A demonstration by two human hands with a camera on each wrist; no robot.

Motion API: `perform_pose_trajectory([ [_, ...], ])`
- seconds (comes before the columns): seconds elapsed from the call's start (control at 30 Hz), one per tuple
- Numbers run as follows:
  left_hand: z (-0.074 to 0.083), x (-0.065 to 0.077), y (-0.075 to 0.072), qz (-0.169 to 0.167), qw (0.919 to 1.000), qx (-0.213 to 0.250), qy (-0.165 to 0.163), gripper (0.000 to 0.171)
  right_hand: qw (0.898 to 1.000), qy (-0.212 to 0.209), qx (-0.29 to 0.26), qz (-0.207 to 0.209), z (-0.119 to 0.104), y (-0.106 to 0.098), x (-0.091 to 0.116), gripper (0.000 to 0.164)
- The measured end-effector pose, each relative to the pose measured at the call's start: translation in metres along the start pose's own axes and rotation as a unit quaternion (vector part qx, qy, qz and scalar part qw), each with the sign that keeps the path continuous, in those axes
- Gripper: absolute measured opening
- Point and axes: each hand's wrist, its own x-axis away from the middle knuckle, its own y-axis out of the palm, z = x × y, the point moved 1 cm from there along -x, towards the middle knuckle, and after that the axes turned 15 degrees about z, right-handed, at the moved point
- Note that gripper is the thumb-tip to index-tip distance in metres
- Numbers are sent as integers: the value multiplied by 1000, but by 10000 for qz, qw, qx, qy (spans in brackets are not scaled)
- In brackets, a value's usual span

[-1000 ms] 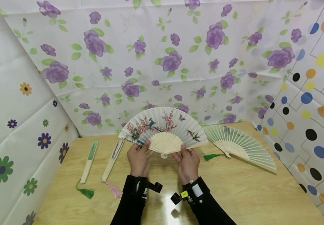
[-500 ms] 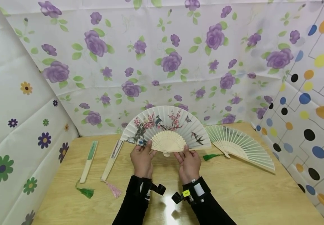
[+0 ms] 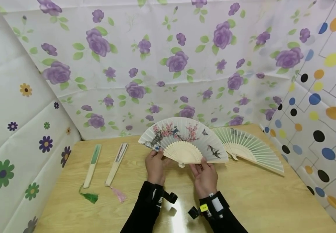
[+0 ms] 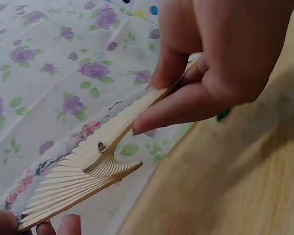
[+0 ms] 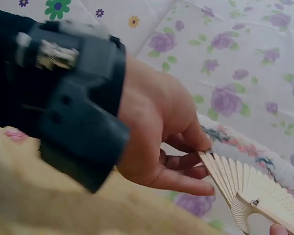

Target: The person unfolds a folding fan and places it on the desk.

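A spread folding fan [image 3: 182, 131] with pink blossoms and birds on white is held up above the table by both hands. At its left end, my left hand [image 3: 156, 166] pinches the outer rib between thumb and fingers. My right hand [image 3: 206, 179] pinches the right outer rib, thumb in front. In the left wrist view, the right hand [image 4: 225, 58] grips the rib, and the metal pivot pin [image 4: 102, 147] shows. The right wrist view shows the left hand [image 5: 161, 112] gripping the pale ribs [image 5: 235, 176].
To the right lies a spread pale-green fan [image 3: 252, 147], partly behind the held one. On the left lie a folded fan [image 3: 92, 168] with a green tassel [image 3: 89, 197] and another folded fan [image 3: 116, 165] with a pink tassel [image 3: 118, 194]. Patterned sheets surround the wooden table [image 3: 252, 197].
Both hands have moved right and a little down, carrying the spread fan. It tilts lower on its right side and hides the pale-green fan's tassel.
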Motion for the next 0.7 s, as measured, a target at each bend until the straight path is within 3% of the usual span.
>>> perform_pose_trajectory([
  [0.17, -14, 1, 6, -33, 9996, -199, -204, 20, 9994, 240, 173, 151, -7, -35, 4, 31],
  [0.4, -32, 3, 16, -267, 9979, -554, -202, 15, 9973, 360, 311, 558, -23, -79, 7, 18],
  [0.63, -42, 1, 21, -463, 9899, -1304, -309, 17, 9946, 516, 808, 385, -34, -104, 5, 48],
  [0.7, -46, -2, 23, -511, 9877, -1441, -344, 18, 9937, 588, 896, 327, -37, -108, 3, 50],
])
